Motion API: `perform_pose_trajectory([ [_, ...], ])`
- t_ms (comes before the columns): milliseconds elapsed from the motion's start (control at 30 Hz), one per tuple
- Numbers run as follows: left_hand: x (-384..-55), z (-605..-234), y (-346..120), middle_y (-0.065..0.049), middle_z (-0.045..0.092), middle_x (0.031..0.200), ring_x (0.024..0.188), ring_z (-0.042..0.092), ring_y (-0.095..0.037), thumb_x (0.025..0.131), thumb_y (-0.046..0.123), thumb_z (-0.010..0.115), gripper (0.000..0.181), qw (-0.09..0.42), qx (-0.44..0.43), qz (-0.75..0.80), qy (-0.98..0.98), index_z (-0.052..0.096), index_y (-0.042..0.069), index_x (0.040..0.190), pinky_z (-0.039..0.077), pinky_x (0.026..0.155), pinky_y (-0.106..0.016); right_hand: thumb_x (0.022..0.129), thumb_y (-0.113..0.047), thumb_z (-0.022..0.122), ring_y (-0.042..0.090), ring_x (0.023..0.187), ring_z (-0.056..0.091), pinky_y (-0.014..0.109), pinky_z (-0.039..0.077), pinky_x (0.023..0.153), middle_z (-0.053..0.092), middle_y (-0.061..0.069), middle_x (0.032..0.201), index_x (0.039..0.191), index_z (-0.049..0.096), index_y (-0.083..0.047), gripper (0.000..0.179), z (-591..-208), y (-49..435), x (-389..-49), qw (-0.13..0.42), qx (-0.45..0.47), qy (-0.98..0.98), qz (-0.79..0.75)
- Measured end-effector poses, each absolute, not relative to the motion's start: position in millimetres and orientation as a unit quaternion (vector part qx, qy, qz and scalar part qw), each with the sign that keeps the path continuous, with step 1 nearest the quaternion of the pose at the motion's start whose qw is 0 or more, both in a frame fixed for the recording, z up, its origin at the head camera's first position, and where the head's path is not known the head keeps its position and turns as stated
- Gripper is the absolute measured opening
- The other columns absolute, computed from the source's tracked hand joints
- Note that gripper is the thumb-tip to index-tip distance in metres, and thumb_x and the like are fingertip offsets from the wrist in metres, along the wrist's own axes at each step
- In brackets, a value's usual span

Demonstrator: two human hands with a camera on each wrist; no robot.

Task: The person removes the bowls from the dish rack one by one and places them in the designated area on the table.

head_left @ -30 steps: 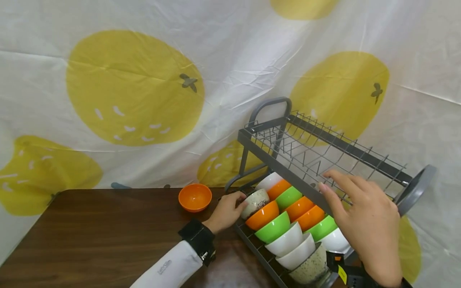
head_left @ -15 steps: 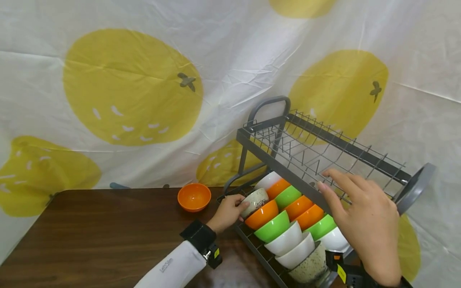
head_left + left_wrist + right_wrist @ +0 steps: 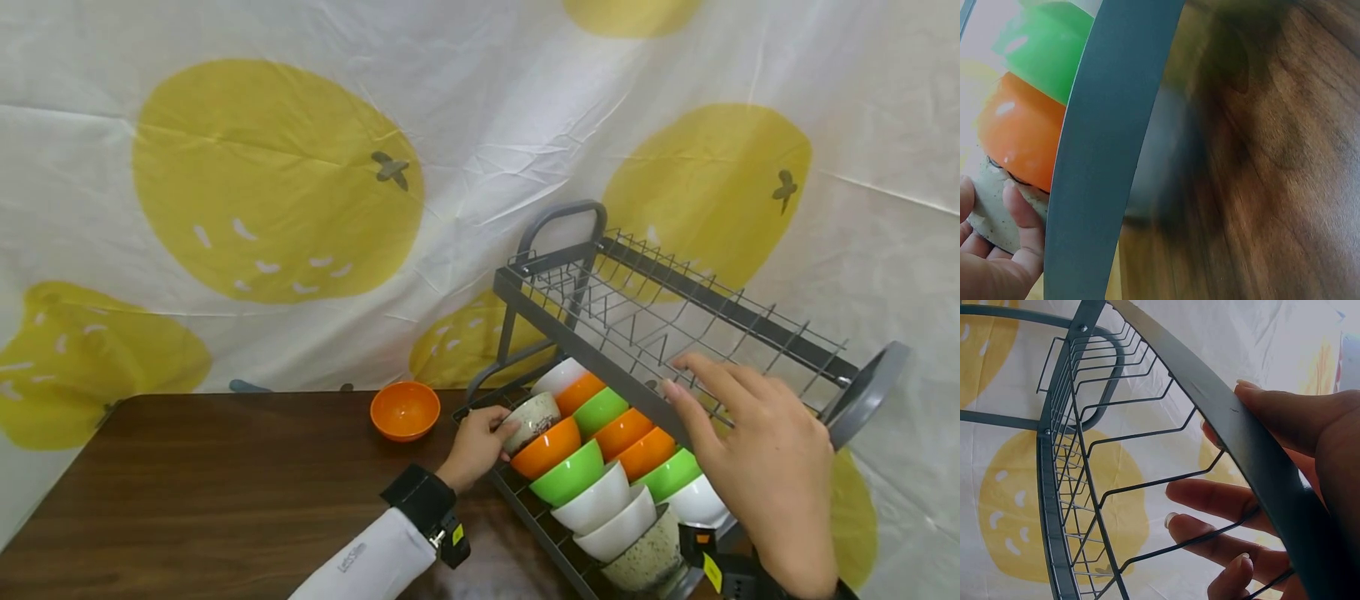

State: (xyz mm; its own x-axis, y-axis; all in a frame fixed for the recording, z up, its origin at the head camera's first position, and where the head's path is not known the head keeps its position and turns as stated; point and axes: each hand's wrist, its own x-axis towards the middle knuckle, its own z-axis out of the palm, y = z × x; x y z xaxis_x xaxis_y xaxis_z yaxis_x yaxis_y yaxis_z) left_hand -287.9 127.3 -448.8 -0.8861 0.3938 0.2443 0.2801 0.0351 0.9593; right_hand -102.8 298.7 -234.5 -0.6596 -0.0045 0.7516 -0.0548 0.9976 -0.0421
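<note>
Here's the speckled bowl, pale grey with dark markings, tipped over on a slant at the far end of the front row in the lower tier, and the left hand has it pinched between thumb and fingers! Around it stands the dish rack, dark grey, two tiers, upright and set diagonally, with rounded loop ends, flat rails and thin wire dividers up top. The right hand grips its upper front rail, thumb outside, fingers inside!

A single bowl stands left of the rack, whose lower tier holds bowls.
</note>
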Motion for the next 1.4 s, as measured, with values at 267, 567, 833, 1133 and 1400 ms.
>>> perform_pose_trajectory([
  [267, -287.7, -450.2, 128.2, -0.010, 0.064, 0.077, 0.049, 0.053, -0.023, 0.087, 0.012, 0.058, 0.017, 0.038, 0.222, 0.679, 0.698, 0.063, -0.003, 0.095, 0.048, 0.053, -0.048, 0.079, -0.036, 0.065, 0.030, 0.078, 0.056, 0.051, 0.041, 0.053, 0.064, 0.007, 0.097, 0.111, 0.063, -0.023, 0.034, -236.1, 297.9, -101.9, 0.412, 0.013, -0.911, 0.033],
  [567, -281.6, -431.9, 123.3, -0.020, 0.062, 0.079, 0.054, 0.052, -0.021, 0.088, 0.004, 0.054, 0.017, 0.061, 0.205, 0.721, 0.660, 0.060, -0.011, 0.096, 0.048, 0.053, -0.047, 0.080, -0.037, 0.065, 0.029, 0.077, 0.056, 0.050, 0.041, 0.052, 0.064, 0.007, 0.097, 0.111, 0.063, -0.024, 0.034, -235.5, 298.6, -102.8, 0.414, 0.013, -0.910, 0.028],
  [833, -289.6, -433.5, 120.8, -0.014, 0.060, 0.086, 0.065, 0.053, -0.017, 0.090, 0.010, 0.053, 0.025, 0.136, 0.114, 0.789, 0.588, 0.057, -0.011, 0.104, 0.047, 0.054, -0.030, 0.079, -0.037, 0.065, 0.029, 0.075, 0.057, 0.049, 0.041, 0.050, 0.065, 0.006, 0.097, 0.111, 0.063, -0.023, 0.035, -236.4, 298.8, -102.2, 0.418, 0.017, -0.908, 0.029],
  [1133, -298.7, -434.6, 114.3, -0.014, 0.059, 0.089, 0.070, 0.052, -0.018, 0.090, 0.013, 0.052, 0.028, 0.123, 0.098, 0.802, 0.577, 0.056, -0.009, 0.107, 0.045, 0.054, -0.026, 0.079, -0.037, 0.065, 0.028, 0.073, 0.056, 0.048, 0.040, 0.049, 0.065, 0.006, 0.096, 0.110, 0.064, -0.022, 0.035, -234.9, 298.1, -102.5, 0.423, 0.021, -0.905, 0.025],
  [1400, -300.0, -429.4, 100.6, -0.007, 0.058, 0.077, 0.061, 0.050, -0.013, 0.090, 0.011, 0.053, 0.025, 0.104, 0.135, 0.796, 0.581, 0.056, -0.011, 0.101, 0.044, 0.052, -0.024, 0.079, -0.037, 0.065, 0.028, 0.073, 0.056, 0.048, 0.041, 0.051, 0.065, 0.006, 0.097, 0.110, 0.063, -0.024, 0.034, -234.5, 297.5, -101.9, 0.416, 0.017, -0.909, 0.027],
])
